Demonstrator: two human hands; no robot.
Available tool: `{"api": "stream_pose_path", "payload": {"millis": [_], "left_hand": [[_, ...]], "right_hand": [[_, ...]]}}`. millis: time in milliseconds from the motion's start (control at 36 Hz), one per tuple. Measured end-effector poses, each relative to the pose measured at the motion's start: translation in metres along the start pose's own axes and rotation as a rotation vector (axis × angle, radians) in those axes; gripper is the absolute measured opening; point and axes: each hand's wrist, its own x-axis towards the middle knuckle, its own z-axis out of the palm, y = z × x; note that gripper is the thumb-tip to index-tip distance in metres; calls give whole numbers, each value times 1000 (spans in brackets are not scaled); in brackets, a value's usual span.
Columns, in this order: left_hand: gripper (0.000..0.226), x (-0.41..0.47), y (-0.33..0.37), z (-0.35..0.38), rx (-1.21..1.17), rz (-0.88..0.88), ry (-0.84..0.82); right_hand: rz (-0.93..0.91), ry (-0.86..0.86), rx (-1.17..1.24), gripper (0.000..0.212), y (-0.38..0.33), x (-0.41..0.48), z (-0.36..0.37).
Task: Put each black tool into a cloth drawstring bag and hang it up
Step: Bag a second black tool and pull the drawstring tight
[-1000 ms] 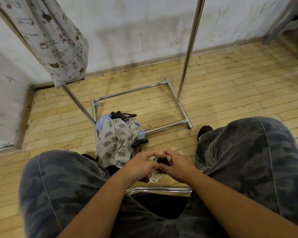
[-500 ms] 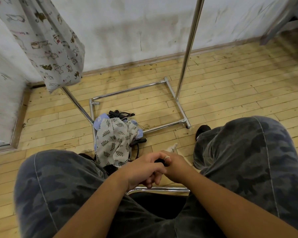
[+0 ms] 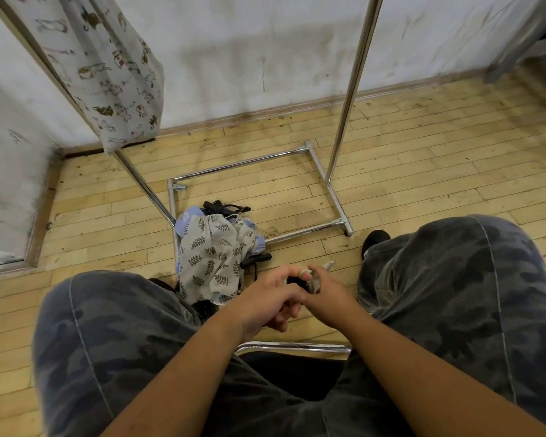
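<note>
My left hand [image 3: 267,302] and my right hand [image 3: 327,293] meet between my knees. Both grip a small patterned cloth bag [image 3: 315,283] with a black tool [image 3: 293,281] showing at its mouth; most of the bag is hidden inside my fingers. A pile of leaf-print and blue cloth bags [image 3: 213,253] lies on the wooden floor ahead, with black tools [image 3: 224,208] poking out behind and beside it. A cartoon-print bag [image 3: 114,70] hangs from the chrome rack [image 3: 349,89] at upper left.
The rack's chrome base frame [image 3: 331,190] sits on the floor in front of me, against a white wall. My knees in camouflage trousers flank my hands. A chrome seat bar [image 3: 292,346] runs below my wrists. My black shoe [image 3: 374,239] rests to the right.
The pale bag that showed between my hands has been gathered into my fingers and is now mostly hidden. My hands stay close together and have risen slightly.
</note>
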Motion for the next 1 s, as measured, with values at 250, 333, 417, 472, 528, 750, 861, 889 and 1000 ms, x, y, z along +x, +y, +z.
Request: {"api": "stream_pose_path", "payload": {"millis": [250,333,417,472,528,750,861,889,1000], "left_hand": [[40,-4,1,2,-86,-16,-62],[44,-5,0,4,-68,-21,-111],[48,-5,-1,6,-34,-41,-142],[47,-4,-2,5,-25,-49,-150],[45,-3,-3,2,-19,-56,-142],[28,3,-3,-3,147,0,13],[26,5,-1,-8,137,54,88],[26,5,-1,-9,130,63,98],[25,4,-2,-14,116,69,120]], "right_hand": [[130,-194,100,66,-2,-2,-8],[115,-201,61,63,-2,0,-9],[64,-174,18,86,2,3,-4],[54,-158,17,95,4,5,-2],[72,-149,51,82,3,3,-2],[-8,4,131,56,5,2,-6],[-147,89,141,23,-6,-4,-9],[-176,104,149,18,-8,-6,-10],[-242,121,194,3,-19,-16,-13]]}}
